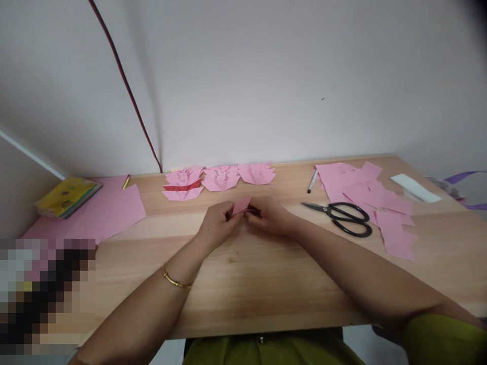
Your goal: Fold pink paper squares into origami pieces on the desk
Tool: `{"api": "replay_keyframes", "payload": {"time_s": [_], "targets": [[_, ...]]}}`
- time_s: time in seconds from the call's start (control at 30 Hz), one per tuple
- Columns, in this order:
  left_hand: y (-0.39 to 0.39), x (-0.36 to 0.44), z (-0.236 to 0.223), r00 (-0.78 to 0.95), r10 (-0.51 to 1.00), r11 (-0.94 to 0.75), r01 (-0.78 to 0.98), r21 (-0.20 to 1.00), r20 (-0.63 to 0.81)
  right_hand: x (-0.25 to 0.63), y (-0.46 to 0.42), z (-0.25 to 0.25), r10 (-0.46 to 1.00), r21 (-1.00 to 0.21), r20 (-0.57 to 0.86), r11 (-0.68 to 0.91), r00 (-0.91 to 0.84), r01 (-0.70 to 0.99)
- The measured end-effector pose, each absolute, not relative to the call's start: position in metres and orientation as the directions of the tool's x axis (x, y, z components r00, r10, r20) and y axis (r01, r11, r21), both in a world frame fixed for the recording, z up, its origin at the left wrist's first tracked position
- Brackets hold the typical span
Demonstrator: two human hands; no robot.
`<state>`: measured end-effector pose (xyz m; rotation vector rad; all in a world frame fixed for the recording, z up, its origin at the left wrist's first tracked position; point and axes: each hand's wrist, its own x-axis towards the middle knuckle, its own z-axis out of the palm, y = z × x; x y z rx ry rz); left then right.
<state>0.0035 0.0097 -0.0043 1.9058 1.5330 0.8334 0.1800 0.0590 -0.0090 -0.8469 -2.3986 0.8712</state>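
Observation:
Over the middle of the table, a small folded piece of pink paper (242, 205) is pinched between both hands. My left hand (217, 223) grips its left side, with fingers closed. On the other side, my right hand (271, 215) is closed on the paper too; its fingertips nearly meet those of the left. The fingers hide the lower folds. Just beyond the hands lie pink cut-paper shapes (221, 178) with pointed edges, in a row by the wall. One at the left has a red strip (183, 186) across it.
Black-handled scissors (342, 215) lie to the right, blades pointing left. Behind them are a pen (312, 181), pink paper scraps (365, 187) and a white strip (415, 187). At left, a yellow packet (68, 196) rests on large pink sheets (122, 210). A dark red cable (127, 86) runs down the wall.

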Motion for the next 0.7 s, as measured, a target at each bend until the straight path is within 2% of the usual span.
{"api": "replay_keyframes", "payload": {"time_s": [0.7], "targets": [[0.0085,0.0053,-0.0022,0.191,0.973,-0.226,0.686,0.692,0.129,0.1808,0.0591,-0.0081,0.637,-0.683,0.194,0.633,-0.746,0.364]]}}
